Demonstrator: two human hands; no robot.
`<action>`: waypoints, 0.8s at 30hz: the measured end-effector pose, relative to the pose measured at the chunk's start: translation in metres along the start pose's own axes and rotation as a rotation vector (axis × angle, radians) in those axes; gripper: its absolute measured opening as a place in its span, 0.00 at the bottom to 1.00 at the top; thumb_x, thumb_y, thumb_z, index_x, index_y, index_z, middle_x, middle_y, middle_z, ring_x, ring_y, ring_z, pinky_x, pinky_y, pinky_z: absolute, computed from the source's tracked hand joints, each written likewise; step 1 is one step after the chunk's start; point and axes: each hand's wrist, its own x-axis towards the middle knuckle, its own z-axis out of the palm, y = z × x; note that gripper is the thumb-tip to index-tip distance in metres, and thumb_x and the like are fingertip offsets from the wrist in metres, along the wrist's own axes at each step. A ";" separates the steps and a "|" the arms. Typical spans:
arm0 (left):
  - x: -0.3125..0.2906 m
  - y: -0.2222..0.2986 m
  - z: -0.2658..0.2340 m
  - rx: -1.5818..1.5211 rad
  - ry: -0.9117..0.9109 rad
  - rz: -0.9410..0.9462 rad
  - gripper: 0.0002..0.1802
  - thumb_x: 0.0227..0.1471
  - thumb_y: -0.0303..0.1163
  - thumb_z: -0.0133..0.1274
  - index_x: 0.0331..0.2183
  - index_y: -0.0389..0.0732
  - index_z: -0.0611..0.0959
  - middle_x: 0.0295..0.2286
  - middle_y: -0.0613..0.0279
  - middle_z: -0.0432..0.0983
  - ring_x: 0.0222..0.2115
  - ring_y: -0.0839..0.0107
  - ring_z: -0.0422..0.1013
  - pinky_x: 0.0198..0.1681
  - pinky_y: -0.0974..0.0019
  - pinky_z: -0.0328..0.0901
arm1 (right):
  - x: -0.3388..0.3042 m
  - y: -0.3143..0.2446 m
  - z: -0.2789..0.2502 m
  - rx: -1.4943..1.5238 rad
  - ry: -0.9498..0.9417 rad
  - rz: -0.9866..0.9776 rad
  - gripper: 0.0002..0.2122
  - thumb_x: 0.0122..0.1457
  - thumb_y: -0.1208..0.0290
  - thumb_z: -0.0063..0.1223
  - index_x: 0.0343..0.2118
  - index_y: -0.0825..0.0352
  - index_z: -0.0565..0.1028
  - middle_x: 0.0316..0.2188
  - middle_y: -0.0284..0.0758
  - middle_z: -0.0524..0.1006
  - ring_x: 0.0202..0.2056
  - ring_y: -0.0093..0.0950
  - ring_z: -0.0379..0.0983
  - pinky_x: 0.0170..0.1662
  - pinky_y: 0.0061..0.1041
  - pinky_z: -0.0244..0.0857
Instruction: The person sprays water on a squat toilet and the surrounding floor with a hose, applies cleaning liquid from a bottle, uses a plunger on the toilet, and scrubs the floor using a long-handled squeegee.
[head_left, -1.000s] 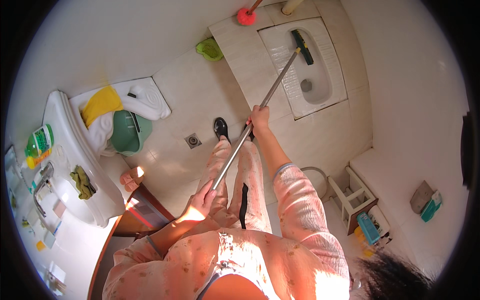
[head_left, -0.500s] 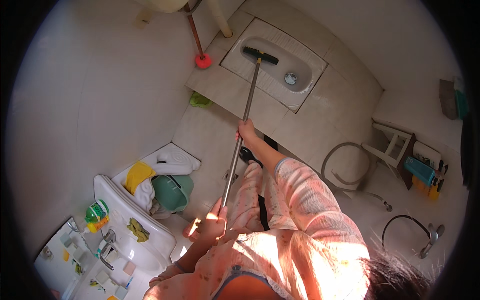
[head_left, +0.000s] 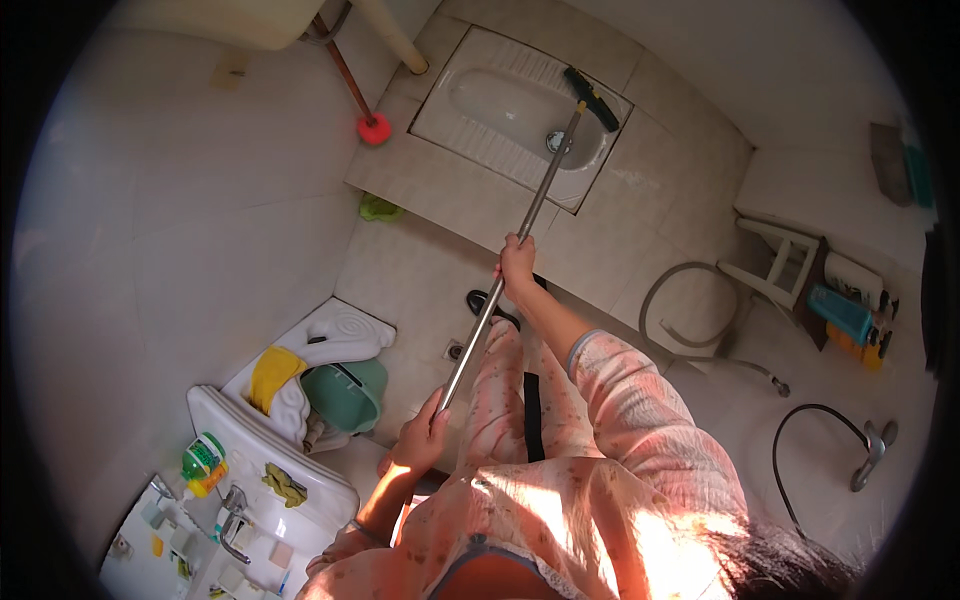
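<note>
Both of my hands grip the metal pole of a long-handled scrubbing brush (head_left: 550, 182). My left hand (head_left: 422, 438) is closed round the pole's near end, close to my waist. Farther up, my right hand (head_left: 516, 262) wraps round the middle of the pole. The dark brush head (head_left: 591, 99) lies at the far right side of a white squat toilet (head_left: 480, 140), over its rim and ribbed edge. A round metal drain cover (head_left: 558, 142) shows in the bowl beside the pole.
A red-headed toilet brush (head_left: 373, 129) leans at the left wall. The raised tiled step (head_left: 440, 195) ends before my feet. A washbasin (head_left: 318, 508) and green basin (head_left: 345, 395) stand left; a coiled hose (head_left: 650, 305) and white stool (head_left: 775, 255) are right.
The brush head has moved right, from the bowl's left part to the toilet's far right edge. My right hand has shifted right with the pole; both hands keep their hold.
</note>
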 end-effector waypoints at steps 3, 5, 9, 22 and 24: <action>0.006 0.009 -0.006 -0.197 0.119 -0.126 0.22 0.56 0.35 0.44 0.52 0.39 0.66 0.16 0.68 0.65 0.16 0.80 0.61 0.20 0.73 0.59 | 0.003 -0.016 0.061 -0.143 -0.122 -0.045 0.08 0.58 0.69 0.38 0.33 0.68 0.58 0.15 0.33 0.62 0.09 0.24 0.59 0.08 0.24 0.54; 0.009 0.042 -0.004 -0.439 0.052 -0.254 0.21 0.57 0.34 0.42 0.52 0.40 0.67 0.16 0.70 0.63 0.16 0.82 0.58 0.19 0.75 0.56 | 0.010 -0.027 0.061 -0.182 -0.140 -0.073 0.08 0.58 0.69 0.38 0.33 0.69 0.58 0.16 0.33 0.62 0.09 0.24 0.59 0.08 0.25 0.54; -0.028 -0.015 0.035 -0.726 -0.125 -0.260 0.20 0.59 0.34 0.39 0.53 0.42 0.66 0.14 0.73 0.56 0.14 0.85 0.53 0.15 0.78 0.50 | -0.019 -0.008 -0.001 -0.241 -0.064 -0.081 0.08 0.58 0.70 0.40 0.33 0.69 0.58 0.15 0.35 0.64 0.07 0.25 0.59 0.07 0.25 0.53; 0.015 -0.051 -0.005 -1.276 -0.558 -0.556 0.26 0.60 0.50 0.28 0.57 0.50 0.58 0.12 0.74 0.50 0.09 0.84 0.46 0.10 0.79 0.44 | -0.001 0.026 0.023 -0.240 -0.067 -0.116 0.06 0.58 0.72 0.39 0.33 0.67 0.58 0.15 0.35 0.64 0.08 0.24 0.59 0.08 0.25 0.53; 0.009 -0.036 0.002 -1.115 -0.625 -0.616 0.26 0.60 0.50 0.28 0.56 0.49 0.60 0.12 0.75 0.49 0.09 0.84 0.46 0.11 0.79 0.44 | 0.000 0.044 -0.010 -0.253 -0.006 -0.097 0.05 0.58 0.73 0.39 0.33 0.67 0.59 0.14 0.35 0.64 0.07 0.24 0.59 0.08 0.25 0.52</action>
